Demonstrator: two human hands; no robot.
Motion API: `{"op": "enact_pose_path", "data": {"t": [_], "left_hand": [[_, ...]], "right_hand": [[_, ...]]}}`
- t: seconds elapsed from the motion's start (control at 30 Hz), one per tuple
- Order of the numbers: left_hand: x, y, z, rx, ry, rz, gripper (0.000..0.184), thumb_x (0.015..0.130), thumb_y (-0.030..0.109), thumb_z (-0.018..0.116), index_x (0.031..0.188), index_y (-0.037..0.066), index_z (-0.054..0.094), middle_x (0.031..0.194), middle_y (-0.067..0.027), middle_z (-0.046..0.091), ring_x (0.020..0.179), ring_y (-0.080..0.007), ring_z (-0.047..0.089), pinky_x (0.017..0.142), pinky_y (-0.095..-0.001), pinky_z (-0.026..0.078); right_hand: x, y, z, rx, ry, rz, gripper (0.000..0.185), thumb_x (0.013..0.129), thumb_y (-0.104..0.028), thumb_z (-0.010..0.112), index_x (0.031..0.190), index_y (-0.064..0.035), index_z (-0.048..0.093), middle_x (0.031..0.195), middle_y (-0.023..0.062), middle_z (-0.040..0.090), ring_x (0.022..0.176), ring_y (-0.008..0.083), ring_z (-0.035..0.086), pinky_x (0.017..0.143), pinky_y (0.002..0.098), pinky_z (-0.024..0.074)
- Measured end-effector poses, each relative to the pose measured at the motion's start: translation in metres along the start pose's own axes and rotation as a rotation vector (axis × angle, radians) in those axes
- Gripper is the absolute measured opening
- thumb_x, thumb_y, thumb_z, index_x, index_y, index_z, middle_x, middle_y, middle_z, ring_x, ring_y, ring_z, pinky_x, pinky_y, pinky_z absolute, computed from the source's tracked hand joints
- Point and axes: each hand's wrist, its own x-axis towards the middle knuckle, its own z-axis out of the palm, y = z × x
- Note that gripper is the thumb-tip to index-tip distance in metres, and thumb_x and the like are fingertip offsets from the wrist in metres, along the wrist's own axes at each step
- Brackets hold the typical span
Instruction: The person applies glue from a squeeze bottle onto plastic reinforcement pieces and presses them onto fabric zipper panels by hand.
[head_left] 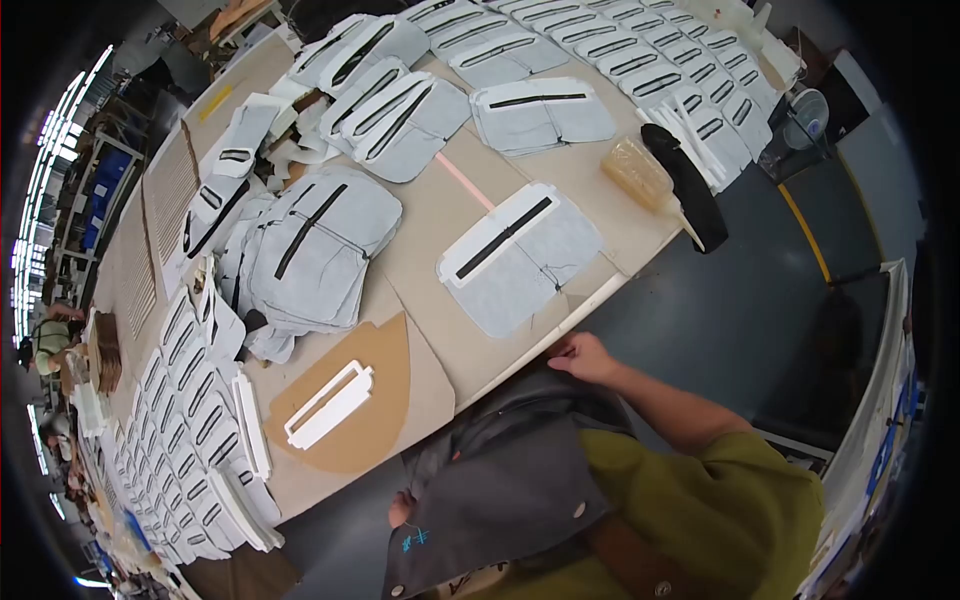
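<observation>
My right hand [583,358] is at the table's front edge, its fingers pressed together on the dark grey apron [500,480]. Lower and further left, my left hand [401,509] shows only in part beside the apron, its fingers mostly hidden. On the table [430,330], just beyond my right hand, lies a light grey fabric panel [540,270] with a white strip and a black slot. A brown template [390,400] with a white slotted frame [325,405] on it lies to the left.
Stacked grey panels [320,240] lie at the table's middle left, with rows of slotted pieces [190,420] at the left and far side. A clear yellowish container [637,172] and a black curved object [690,190] sit at the right edge. A person [50,340] is far left.
</observation>
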Motion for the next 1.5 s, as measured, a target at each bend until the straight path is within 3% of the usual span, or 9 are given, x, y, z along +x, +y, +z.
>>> {"op": "enact_pose_path", "data": {"t": [0.07,0.17,0.23,0.37,0.47,0.57,0.7,1.07,1.5], "left_hand": [[-0.024,-0.007,-0.032,-0.033,-0.029,0.024,0.036,0.1,0.039,0.06,0.095,0.004,0.07,0.093,-0.0261,0.072,0.08,-0.0464,0.067,0.073,-0.0507,0.052],[-0.063,-0.003,-0.103,-0.254,-0.175,0.001,0.036,0.099,0.034,0.064,0.087,0.001,0.071,0.084,-0.021,0.072,0.069,-0.0343,0.065,0.071,-0.0428,0.052],[-0.083,0.032,-0.174,-0.557,-0.34,0.114,0.031,0.099,0.025,0.067,0.083,-0.002,0.07,0.077,-0.0154,0.07,0.068,-0.0217,0.062,0.069,-0.0361,0.051],[-0.111,0.168,-0.322,-0.783,-0.499,0.438,0.016,0.097,0.007,0.067,0.084,-0.003,0.068,0.076,-0.0088,0.066,0.07,-0.0124,0.062,0.067,-0.0303,0.05],[-0.103,0.248,-0.358,-0.535,-0.146,0.876,0.01,0.093,0.005,0.07,0.086,-0.001,0.07,0.083,-0.0083,0.069,0.079,-0.0234,0.066,0.072,-0.0333,0.051],[-0.095,0.325,-0.357,-0.405,0.1,1.18,0.009,0.092,0.009,0.071,0.093,0.0,0.072,0.099,-0.0129,0.072,0.09,-0.0347,0.067,0.077,-0.0382,0.053],[-0.063,0.399,-0.339,-0.183,0.277,1.185,0.029,0.092,0.008,0.067,0.12,0.002,0.068,0.136,-0.0144,0.063,0.124,-0.0351,0.058,0.106,-0.043,0.044],[-0.008,0.496,-0.297,-0.025,0.41,1.109,0.05,0.093,0.027,0.069,0.136,0.004,0.06,0.136,-0.0137,0.057,0.128,-0.0315,0.051,0.108,-0.0442,0.039],[-0.006,0.501,-0.283,-0.115,0.445,1.06,0.054,0.093,0.033,0.069,0.14,0.008,0.061,0.134,-0.016,0.052,0.126,-0.0358,0.046,0.106,-0.0484,0.036]], "right_hand": [[-0.025,-0.036,-0.028,-0.098,-0.048,0.022,0.016,0.084,-0.009,0.083,0.094,-0.0024,0.074,0.084,0.0036,0.073,0.077,0.0108,0.067,0.072,0.0285,0.0557],[-0.063,-0.105,-0.075,-0.473,-0.357,0.052,0.015,0.084,-0.014,0.084,0.086,-0.0043,0.073,0.077,0.0028,0.072,0.071,0.0088,0.065,0.065,0.0269,0.0537],[-0.079,-0.139,-0.095,-0.329,-0.424,0.019,0.014,0.087,-0.015,0.082,0.087,-0.0044,0.073,0.076,0.0009,0.07,0.07,0.0061,0.063,0.063,0.0246,0.0517],[-0.075,-0.179,-0.103,0.049,-0.052,-0.258,0.01,0.088,-0.012,0.078,0.087,-0.0039,0.072,0.076,0.0004,0.069,0.07,0.006,0.062,0.064,0.0228,0.0507],[-0.05,-0.191,-0.1,-0.086,0.115,-0.427,0.009,0.088,-0.011,0.077,0.087,-0.0031,0.071,0.078,0.0003,0.068,0.071,0.0064,0.062,0.065,0.0238,0.0508],[-0.026,-0.208,-0.104,-0.168,0.136,-0.496,0.01,0.086,-0.011,0.077,0.088,-0.0027,0.071,0.077,0.001,0.068,0.071,0.0086,0.062,0.066,0.026,0.0513],[0.014,-0.207,-0.109,-0.219,0.231,-0.568,0.012,0.082,-0.013,0.077,0.088,-0.0038,0.072,0.077,0.0029,0.068,0.071,0.0125,0.063,0.067,0.0291,0.0523],[0.091,-0.218,-0.114,-0.404,0.423,-0.56,0.016,0.08,-0.013,0.076,0.096,-0.0083,0.074,0.094,0.0091,0.073,0.095,0.0264,0.066,0.085,0.0372,0.0539],[0.125,-0.253,-0.109,-0.514,0.057,-0.552,0.015,0.071,-0.013,0.085,0.078,-0.0059,0.075,0.084,0.0076,0.073,0.077,0.0216,0.068,0.072,0.0347,0.0543]]}}
